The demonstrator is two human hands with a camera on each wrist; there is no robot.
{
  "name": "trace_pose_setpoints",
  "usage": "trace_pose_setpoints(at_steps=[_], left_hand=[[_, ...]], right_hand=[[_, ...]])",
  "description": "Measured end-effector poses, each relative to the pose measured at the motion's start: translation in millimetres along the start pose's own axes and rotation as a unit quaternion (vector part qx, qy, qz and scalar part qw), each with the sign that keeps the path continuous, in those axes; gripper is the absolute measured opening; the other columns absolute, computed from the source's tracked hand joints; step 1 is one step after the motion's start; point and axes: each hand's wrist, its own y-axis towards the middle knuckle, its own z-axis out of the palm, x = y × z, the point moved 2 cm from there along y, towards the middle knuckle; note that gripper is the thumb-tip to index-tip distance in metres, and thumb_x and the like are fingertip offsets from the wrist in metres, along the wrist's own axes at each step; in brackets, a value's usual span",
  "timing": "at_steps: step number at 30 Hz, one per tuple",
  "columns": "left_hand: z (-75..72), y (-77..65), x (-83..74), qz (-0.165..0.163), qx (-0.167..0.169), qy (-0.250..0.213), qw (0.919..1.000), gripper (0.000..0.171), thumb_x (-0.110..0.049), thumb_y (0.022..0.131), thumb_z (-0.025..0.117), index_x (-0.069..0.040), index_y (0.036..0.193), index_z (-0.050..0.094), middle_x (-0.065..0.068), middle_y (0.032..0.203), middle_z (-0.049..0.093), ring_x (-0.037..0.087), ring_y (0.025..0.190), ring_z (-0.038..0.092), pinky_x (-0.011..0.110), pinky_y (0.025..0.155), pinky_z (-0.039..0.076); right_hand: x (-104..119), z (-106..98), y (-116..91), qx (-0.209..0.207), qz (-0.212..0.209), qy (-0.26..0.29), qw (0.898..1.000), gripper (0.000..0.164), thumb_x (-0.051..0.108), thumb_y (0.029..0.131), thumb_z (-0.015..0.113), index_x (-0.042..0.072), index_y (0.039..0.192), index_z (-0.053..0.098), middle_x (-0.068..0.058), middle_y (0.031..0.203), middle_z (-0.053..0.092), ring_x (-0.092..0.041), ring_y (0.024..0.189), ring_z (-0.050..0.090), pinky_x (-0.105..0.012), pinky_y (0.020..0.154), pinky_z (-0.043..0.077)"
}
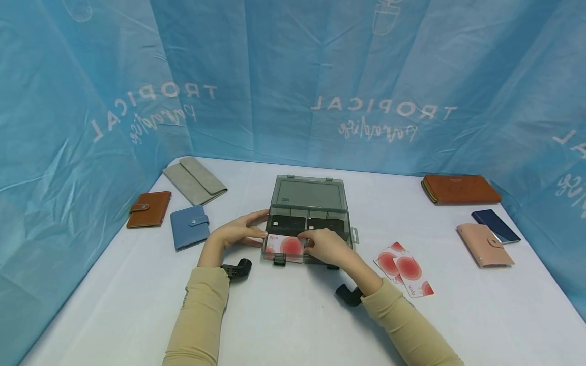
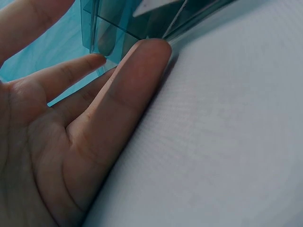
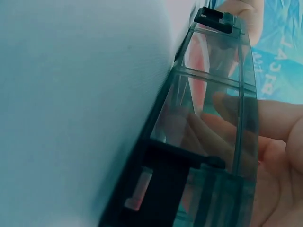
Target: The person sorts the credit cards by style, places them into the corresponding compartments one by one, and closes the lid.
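Observation:
A clear grey plastic box (image 1: 309, 195) stands mid-table with its lid tipped back. Two black cards (image 1: 286, 222) lie in its rear compartments. A white card with a red circle (image 1: 284, 245) sits in the front left compartment. My left hand (image 1: 238, 231) rests against the box's left wall with straight fingers (image 2: 137, 71) touching the box (image 2: 118, 23). My right hand (image 1: 327, 246) curls over the front right of the box, fingertips pinching the right edge of the white and red card. Seen through the box wall (image 3: 213, 94), the right fingers (image 3: 279, 123) reach inside.
Three wallets lie at left: grey (image 1: 194, 179), brown (image 1: 148, 208), blue (image 1: 189, 226). At right are a long brown wallet (image 1: 460, 189), a navy one (image 1: 496, 225) and a pink one (image 1: 485, 245). Loose red-circle cards (image 1: 405, 269) lie right of the box. Blue cloth walls surround the table.

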Motion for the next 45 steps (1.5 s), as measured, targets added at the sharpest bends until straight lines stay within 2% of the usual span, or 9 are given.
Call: trace_pose_setpoints(at_steps=[5,12,21,24,27,30,33,37,45], left_hand=[[-0.3,-1.1,0.2,-0.001,0.002,0.000,1.0000,0.083,-0.010,0.084,0.065,-0.013,0.150,0.014,0.013,0.154,0.009,0.039,0.127,0.038,0.045,0.092,0.049],[-0.8,-1.2,0.4,0.000,-0.002,0.004,1.0000,0.083,-0.010,0.084,0.066,-0.013,0.150,0.015,0.013,0.154,0.011,0.038,0.124,0.041,0.045,0.092,0.049],[0.1,-0.5,0.7,0.002,0.002,0.003,1.0000,0.081,-0.008,0.086,0.063,-0.013,0.150,0.013,0.013,0.154,0.010,0.038,0.125,0.041,0.045,0.092,0.049],[0.1,-0.3,0.9,0.001,0.002,0.003,1.0000,0.082,-0.007,0.086,0.063,-0.013,0.150,0.013,0.013,0.154,0.010,0.039,0.125,0.040,0.044,0.092,0.049],[0.1,-0.1,0.8,0.001,0.003,0.003,1.0000,0.082,-0.007,0.086,0.063,-0.013,0.150,0.013,0.013,0.154,0.009,0.039,0.125,0.040,0.044,0.092,0.049],[-0.2,-0.7,0.3,0.003,0.003,0.003,1.0000,0.082,-0.007,0.086,0.063,-0.013,0.150,0.013,0.014,0.154,0.009,0.039,0.125,0.040,0.045,0.092,0.049],[-0.1,-0.8,0.1,0.004,0.002,0.004,1.0000,0.083,-0.008,0.085,0.064,-0.013,0.150,0.013,0.014,0.154,0.009,0.039,0.125,0.040,0.045,0.092,0.049],[-0.2,-0.8,0.1,0.004,0.001,0.007,1.0000,0.084,-0.010,0.084,0.066,-0.014,0.150,0.013,0.014,0.154,0.010,0.039,0.125,0.040,0.044,0.092,0.049],[-0.3,-0.3,0.8,0.002,0.000,0.007,1.0000,0.085,-0.010,0.084,0.066,-0.013,0.150,0.014,0.014,0.154,0.011,0.037,0.124,0.042,0.045,0.092,0.049]], right_hand=[[-4,-5,-4,0.003,-0.016,0.026,1.000,0.036,0.011,0.087,0.062,0.012,0.124,0.060,-0.002,0.090,0.066,-0.012,0.073,0.059,-0.029,0.062,0.050],[-25,-35,-27,-0.047,-0.053,0.107,0.992,0.030,0.013,0.090,0.060,0.011,0.120,0.061,-0.003,0.091,0.067,-0.014,0.079,0.060,-0.029,0.068,0.051],[-84,-65,-71,-0.098,0.007,0.116,0.988,0.028,0.012,0.090,0.060,0.010,0.117,0.061,-0.009,0.092,0.065,-0.018,0.080,0.059,-0.028,0.064,0.051],[-105,-67,-86,-0.090,0.031,0.105,0.990,0.032,0.011,0.088,0.061,0.007,0.120,0.059,-0.011,0.097,0.064,-0.021,0.085,0.059,-0.030,0.066,0.053],[-122,-67,-102,-0.059,0.068,0.084,0.992,0.046,0.013,0.085,0.066,0.003,0.127,0.052,-0.020,0.113,0.056,-0.032,0.097,0.055,-0.042,0.074,0.055],[-134,-65,-115,-0.020,0.108,0.034,0.993,0.065,0.016,0.075,0.075,0.002,0.132,0.046,-0.030,0.127,0.041,-0.046,0.108,0.045,-0.056,0.077,0.052],[-141,-63,-124,0.015,0.139,-0.003,0.990,0.080,0.012,0.064,0.082,0.003,0.134,0.044,-0.034,0.131,0.031,-0.055,0.111,0.035,-0.058,0.070,0.053],[-146,-63,-124,0.032,0.156,-0.012,0.987,0.087,0.005,0.057,0.083,0.003,0.135,0.044,-0.034,0.129,0.030,-0.053,0.106,0.038,-0.049,0.064,0.056],[-147,-67,-90,0.033,0.162,-0.005,0.986,0.083,0.005,0.060,0.082,0.000,0.133,0.043,-0.032,0.120,0.039,-0.040,0.095,0.048,-0.047,0.067,0.057]])
